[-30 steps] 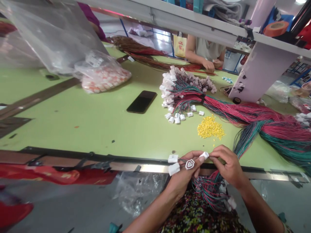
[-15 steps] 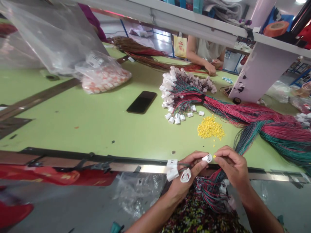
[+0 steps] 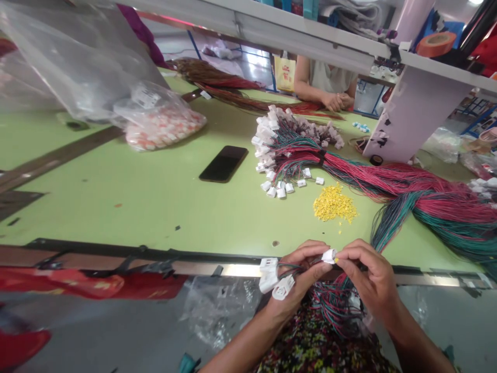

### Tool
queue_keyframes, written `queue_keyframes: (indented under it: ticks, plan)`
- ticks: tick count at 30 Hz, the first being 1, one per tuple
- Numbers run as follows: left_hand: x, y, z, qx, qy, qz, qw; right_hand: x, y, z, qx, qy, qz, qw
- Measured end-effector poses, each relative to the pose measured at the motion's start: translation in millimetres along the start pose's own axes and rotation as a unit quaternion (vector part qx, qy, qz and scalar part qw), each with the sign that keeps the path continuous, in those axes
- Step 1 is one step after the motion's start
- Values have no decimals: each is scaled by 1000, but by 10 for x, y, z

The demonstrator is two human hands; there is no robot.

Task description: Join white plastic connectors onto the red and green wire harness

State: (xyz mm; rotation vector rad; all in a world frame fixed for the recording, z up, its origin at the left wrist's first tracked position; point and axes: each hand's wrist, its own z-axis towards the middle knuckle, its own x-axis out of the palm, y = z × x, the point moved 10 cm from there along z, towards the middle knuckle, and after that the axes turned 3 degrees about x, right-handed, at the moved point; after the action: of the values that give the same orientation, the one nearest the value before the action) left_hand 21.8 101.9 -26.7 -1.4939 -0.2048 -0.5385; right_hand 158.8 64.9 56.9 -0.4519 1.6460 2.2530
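Between the thumb and fingers of my left hand (image 3: 301, 272) is a white wire connector (image 3: 329, 256), its open end facing right. More white connectors (image 3: 268, 273) on wires stick out behind that hand's thumb side. My right hand (image 3: 367, 267) pinches a small yellow piece (image 3: 336, 260) and holds it against the open end of the connector. How far the piece sits inside cannot be seen. A bundle of red, green and black wires (image 3: 334, 308) hangs over my lap beneath both hands.
A heap of yellow pieces (image 3: 334, 203) lies on the green table (image 3: 155, 202). Behind it is a long wire bundle (image 3: 373, 173) with white connectors. A black phone (image 3: 224, 163) and a bag of orange-white parts (image 3: 161, 124) lie leftward. Across the table sits another person (image 3: 328, 83).
My right hand has moved left, bringing the yellow piece from just beside the connector up to its open end. The other person's hands have come together.
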Motion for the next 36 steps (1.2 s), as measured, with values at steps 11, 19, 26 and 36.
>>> queue_keyframes:
  ticks: [11, 19, 26, 36]
  plan:
    - [24, -40, 0, 27, 20, 10, 999, -11, 32, 8, -15, -2, -15, 1000]
    - [-5, -84, -4, 75, 17, 44, 996, 28, -189, 4, 48, -6, 86, 995]
    - [54, -219, -14, 143, 37, 94, 985, 138, -498, -5, 190, -3, 224, 956]
    - [97, -189, 21, 88, 30, 86, 992, 131, -358, 3, 135, 53, 114, 983]
